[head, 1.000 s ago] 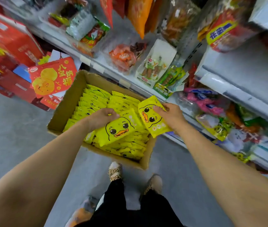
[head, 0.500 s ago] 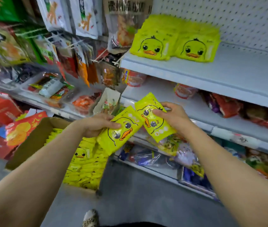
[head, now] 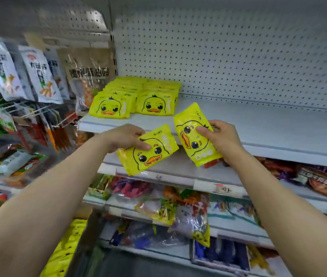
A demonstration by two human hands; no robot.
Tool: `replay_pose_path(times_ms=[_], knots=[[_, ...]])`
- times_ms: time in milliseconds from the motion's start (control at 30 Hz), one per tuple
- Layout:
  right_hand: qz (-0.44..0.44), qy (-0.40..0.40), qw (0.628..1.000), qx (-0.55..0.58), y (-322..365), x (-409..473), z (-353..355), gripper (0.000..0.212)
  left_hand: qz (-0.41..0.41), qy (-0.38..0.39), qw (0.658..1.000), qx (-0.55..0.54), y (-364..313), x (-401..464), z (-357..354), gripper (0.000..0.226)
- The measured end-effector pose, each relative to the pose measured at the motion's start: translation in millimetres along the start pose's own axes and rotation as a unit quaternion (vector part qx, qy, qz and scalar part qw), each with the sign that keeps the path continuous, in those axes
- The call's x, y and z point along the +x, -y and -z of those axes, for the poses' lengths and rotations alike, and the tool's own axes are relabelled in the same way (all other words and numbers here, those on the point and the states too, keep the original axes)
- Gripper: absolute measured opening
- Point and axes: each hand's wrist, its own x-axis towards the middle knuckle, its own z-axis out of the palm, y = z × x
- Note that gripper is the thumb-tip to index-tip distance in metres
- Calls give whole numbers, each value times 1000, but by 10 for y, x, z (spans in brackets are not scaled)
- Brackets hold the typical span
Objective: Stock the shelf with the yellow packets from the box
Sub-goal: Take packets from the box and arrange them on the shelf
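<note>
L hand (head: 125, 136) & R hand (head: 221, 136) each grip a yellow packet (head: 148, 151), (head: 195, 136) before shelf (head: 268, 124); box prob. blurred below.

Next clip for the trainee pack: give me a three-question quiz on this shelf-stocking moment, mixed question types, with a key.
1. True or false: the left hand holds nothing.
2. Where do the stocked duck packets sit on the shelf?
A. its left end
B. its right end
C. spread across its whole width
3. Fill in: the packet in the right hand shows its duck face turned ____.

Key
1. False: it grips a yellow packet.
2. A
3. Sideways: the right packet has its beak pointing left.
</note>
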Motion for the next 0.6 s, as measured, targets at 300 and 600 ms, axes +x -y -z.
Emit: replay_pose_path(times_ms=[300, 600], knots=[[29, -30, 999, -30, 218, 512, 411, 26, -30, 8, 956, 293, -659, 1086, 511, 70], [39, -18, 998, -46, 313, 1046, 228, 21, -29, 45, 909, 414, -682, 1723, 915, 64]])
